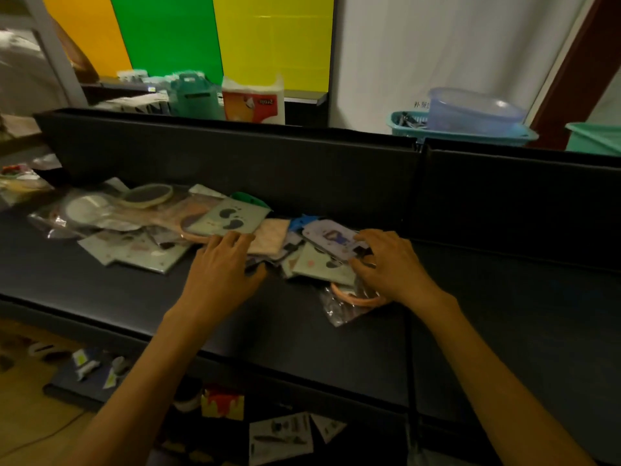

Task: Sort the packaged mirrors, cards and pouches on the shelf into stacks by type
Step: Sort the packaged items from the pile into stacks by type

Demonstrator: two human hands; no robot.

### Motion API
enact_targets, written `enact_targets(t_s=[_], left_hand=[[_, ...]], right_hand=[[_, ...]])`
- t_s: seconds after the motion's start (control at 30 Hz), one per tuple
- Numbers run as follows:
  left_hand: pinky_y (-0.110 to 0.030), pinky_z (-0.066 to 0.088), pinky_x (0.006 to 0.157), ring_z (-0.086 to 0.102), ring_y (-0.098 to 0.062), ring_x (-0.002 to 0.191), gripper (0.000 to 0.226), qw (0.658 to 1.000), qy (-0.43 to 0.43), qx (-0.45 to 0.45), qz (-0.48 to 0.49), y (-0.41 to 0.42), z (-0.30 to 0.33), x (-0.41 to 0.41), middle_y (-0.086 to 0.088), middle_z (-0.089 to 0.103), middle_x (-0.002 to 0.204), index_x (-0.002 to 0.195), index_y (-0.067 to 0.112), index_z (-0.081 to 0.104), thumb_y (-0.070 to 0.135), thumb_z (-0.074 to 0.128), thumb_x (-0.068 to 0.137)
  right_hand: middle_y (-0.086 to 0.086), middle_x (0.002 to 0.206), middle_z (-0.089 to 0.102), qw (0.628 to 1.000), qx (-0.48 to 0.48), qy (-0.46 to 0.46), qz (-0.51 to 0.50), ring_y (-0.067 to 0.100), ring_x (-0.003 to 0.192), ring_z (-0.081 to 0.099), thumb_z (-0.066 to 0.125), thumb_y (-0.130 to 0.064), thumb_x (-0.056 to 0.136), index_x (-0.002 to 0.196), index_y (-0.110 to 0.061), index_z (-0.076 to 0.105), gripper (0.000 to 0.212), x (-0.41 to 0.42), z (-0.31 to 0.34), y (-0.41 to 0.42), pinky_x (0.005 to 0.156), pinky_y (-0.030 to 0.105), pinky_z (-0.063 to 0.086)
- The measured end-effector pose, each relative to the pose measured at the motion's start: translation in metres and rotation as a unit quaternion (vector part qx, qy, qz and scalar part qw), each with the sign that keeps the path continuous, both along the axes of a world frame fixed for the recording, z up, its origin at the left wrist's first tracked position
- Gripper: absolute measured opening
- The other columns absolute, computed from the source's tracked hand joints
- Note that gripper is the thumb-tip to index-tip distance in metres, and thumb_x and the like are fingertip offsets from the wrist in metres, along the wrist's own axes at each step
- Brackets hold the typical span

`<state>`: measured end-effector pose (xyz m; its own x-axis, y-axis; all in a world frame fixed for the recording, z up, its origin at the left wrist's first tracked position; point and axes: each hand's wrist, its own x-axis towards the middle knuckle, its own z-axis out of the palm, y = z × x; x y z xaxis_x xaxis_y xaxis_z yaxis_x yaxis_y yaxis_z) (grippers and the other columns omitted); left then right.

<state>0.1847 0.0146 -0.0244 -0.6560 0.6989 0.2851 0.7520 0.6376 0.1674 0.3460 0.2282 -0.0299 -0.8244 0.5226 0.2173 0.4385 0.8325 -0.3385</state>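
Note:
A jumble of packaged items lies across the dark shelf (141, 307). A pale green card with dark bean shapes (228, 218) sits in the middle. Beside it is a peach patterned pouch (270, 238). My left hand (220, 267) rests on the pile, fingers spread over the pouch's edge. My right hand (391, 264) pinches a lilac card with a cartoon figure (331, 238) by its right end. Under that hand lie another pale green card (322, 265) and a bagged mirror with an orange rim (353, 302). More bagged round mirrors (90, 206) lie at the left.
A black upright back panel (235, 159) runs behind the pile. Beyond it stand a teal bag (195, 95), a tissue pack (253, 102) and a blue tub in a teal basket (470, 112). Below the shelf's front edge, a lower level holds small packages (280, 437).

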Motion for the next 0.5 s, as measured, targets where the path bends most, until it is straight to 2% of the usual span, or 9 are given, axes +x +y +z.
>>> enact_targets(t_s=[0.1,0.27,0.37,0.5], left_hand=[[-0.046,0.039,0.1,0.039,-0.032,0.128,0.062,1.0,0.007,0.01,-0.01,0.007,0.003,-0.03,-0.009,0.044,0.142,0.14,0.016,0.042,0.045,0.057,0.087],[-0.047,0.028,0.11,0.031,-0.029,0.135,0.064,1.0,-0.002,-0.002,-0.019,0.017,0.005,-0.087,-0.006,0.038,0.148,0.141,0.021,0.038,0.051,0.053,0.087],[-0.046,0.028,0.11,0.034,-0.029,0.134,0.069,0.999,-0.026,-0.014,-0.023,0.02,0.0,-0.124,-0.009,0.039,0.147,0.141,0.019,0.039,0.056,0.054,0.085],[-0.045,0.029,0.106,0.037,-0.033,0.129,0.084,0.994,-0.095,-0.052,-0.013,0.022,-0.007,-0.152,-0.01,0.04,0.145,0.142,0.025,0.034,0.072,0.05,0.075]], right_hand=[[-0.004,0.14,0.041,0.999,-0.014,-0.001,-0.034,0.017,0.127,0.036,0.058,-0.043,0.088,0.137,-0.029,0.039,0.055,-0.021,0.0,0.001,0.102,0.033,0.032],[-0.002,0.142,0.041,0.998,-0.01,-0.021,-0.065,0.018,0.128,0.035,0.056,-0.045,0.089,0.139,-0.026,0.037,0.057,-0.049,0.001,0.002,0.106,0.035,0.028],[0.001,0.146,0.035,0.991,-0.051,-0.054,-0.111,0.021,0.131,0.034,0.057,-0.048,0.088,0.143,-0.026,0.03,0.065,-0.059,0.0,-0.003,0.106,0.036,0.029],[0.002,0.142,0.04,0.976,-0.108,-0.056,-0.18,0.021,0.124,0.043,0.059,-0.051,0.085,0.142,-0.028,0.032,0.067,-0.068,-0.003,-0.008,0.096,0.033,0.037]])
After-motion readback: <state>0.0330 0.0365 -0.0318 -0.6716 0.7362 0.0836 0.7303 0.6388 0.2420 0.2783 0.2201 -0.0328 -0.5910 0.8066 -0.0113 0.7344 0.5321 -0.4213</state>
